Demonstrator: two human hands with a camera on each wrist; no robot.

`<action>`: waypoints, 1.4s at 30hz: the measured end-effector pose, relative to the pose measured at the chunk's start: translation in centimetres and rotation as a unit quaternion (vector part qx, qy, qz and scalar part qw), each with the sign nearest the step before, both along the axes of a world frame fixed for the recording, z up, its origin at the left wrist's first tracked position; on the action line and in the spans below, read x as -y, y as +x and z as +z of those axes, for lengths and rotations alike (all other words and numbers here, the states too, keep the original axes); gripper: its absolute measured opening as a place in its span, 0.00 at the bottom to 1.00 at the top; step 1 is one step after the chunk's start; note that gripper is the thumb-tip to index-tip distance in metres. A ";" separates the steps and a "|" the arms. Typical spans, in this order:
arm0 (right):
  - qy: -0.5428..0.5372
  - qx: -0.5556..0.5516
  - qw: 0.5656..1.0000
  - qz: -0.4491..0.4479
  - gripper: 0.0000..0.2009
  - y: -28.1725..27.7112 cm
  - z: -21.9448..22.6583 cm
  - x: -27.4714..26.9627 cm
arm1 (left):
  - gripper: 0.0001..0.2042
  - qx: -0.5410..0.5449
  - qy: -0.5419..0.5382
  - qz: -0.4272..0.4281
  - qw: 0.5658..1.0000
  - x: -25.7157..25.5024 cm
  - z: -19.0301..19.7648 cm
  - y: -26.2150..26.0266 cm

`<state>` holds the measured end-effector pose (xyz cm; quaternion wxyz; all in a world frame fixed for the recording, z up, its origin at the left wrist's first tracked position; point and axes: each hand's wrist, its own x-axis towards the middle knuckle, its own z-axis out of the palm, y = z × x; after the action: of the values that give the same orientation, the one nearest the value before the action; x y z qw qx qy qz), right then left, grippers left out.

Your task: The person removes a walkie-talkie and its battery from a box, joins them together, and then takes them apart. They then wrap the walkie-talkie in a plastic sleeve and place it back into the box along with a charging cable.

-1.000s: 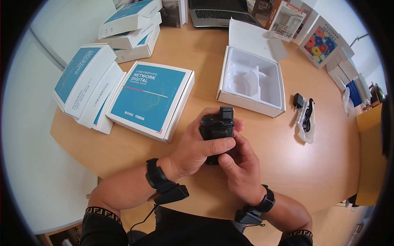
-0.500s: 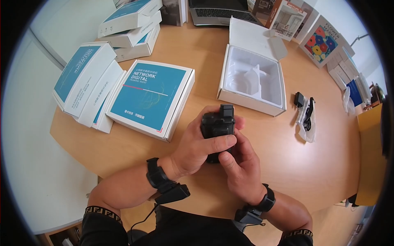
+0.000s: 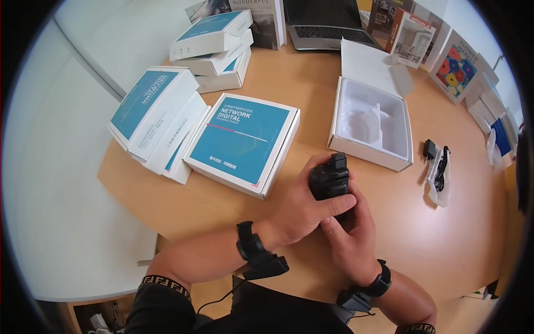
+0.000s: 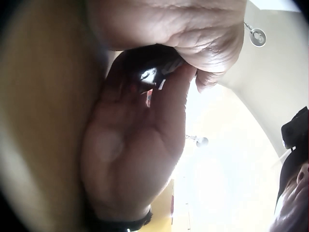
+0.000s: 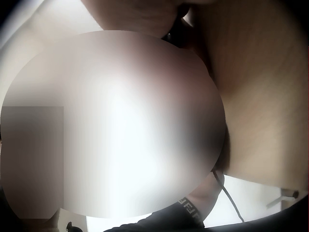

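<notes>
In the head view a black two-way radio [image 3: 329, 181] with a stubby block on top is held above the front of the table. My left hand [image 3: 300, 214] grips it from the left, thumb laid across its face. From the lower right my right hand [image 3: 356, 245] holds it too, thumb close to the left thumb and fingers round the far side. Much of the radio's lower part is hidden by the hands. The left wrist view shows its dark glossy surface [image 4: 149, 65] between both hands. A large blurred patch covers most of the right wrist view.
An open white box [image 3: 370, 122] with a moulded tray stands beyond my hands. Left of it lies a closed blue and white box [image 3: 239, 139], beside stacked similar boxes [image 3: 153, 111]. At right are a black adapter [image 3: 429, 149] and a bagged cable [image 3: 439, 178]. A laptop [image 3: 331, 33] stands behind.
The head view has turned, so the table and boxes appear shifted right and slightly down. The radio appears tilted a little more, with both hands still holding it.
</notes>
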<state>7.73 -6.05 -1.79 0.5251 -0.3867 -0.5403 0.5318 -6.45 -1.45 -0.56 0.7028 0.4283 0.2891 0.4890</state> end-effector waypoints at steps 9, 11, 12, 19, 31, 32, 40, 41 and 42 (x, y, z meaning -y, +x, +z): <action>0.021 0.047 0.998 -0.024 0.31 0.2 0.0 0.0 | 0.27 0.031 0.037 0.021 0.999 0.2 -1.1 0.6; 0.017 0.025 0.999 -0.019 0.30 0.3 0.1 0.0 | 0.28 0.074 0.013 0.021 0.997 0.1 -0.8 0.7; -0.003 0.026 0.999 -0.020 0.29 0.4 0.3 0.0 | 0.28 0.071 0.013 0.018 0.997 -0.1 -0.7 0.7; -0.139 -0.156 0.978 0.016 0.22 1.3 0.4 -0.4 | 0.31 0.125 -0.073 0.034 0.989 -0.7 -0.9 0.7; -0.299 -0.407 0.861 0.065 0.20 2.9 0.8 -2.3 | 0.32 0.167 -0.101 0.013 0.981 -1.4 -1.5 -0.1; -0.300 -0.411 0.858 0.067 0.21 2.9 0.8 -2.3 | 0.31 0.171 -0.096 0.012 0.980 -1.3 -1.5 -0.1; -0.305 -0.423 0.850 0.070 0.22 3.0 1.0 -2.5 | 0.29 0.157 -0.078 0.022 0.984 -0.8 -0.9 0.1; -0.308 -0.424 0.849 0.072 0.22 3.1 1.0 -2.5 | 0.29 0.152 -0.074 0.025 0.985 -0.7 -0.9 0.1; -0.309 -0.423 0.849 0.071 0.22 3.1 1.0 -2.5 | 0.29 0.152 -0.076 0.025 0.985 -0.7 -1.0 0.2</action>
<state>10.86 -3.57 -0.82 0.5170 -0.2274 -0.0991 0.8193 -6.29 -0.75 -1.58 0.7563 0.2871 0.2256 0.5428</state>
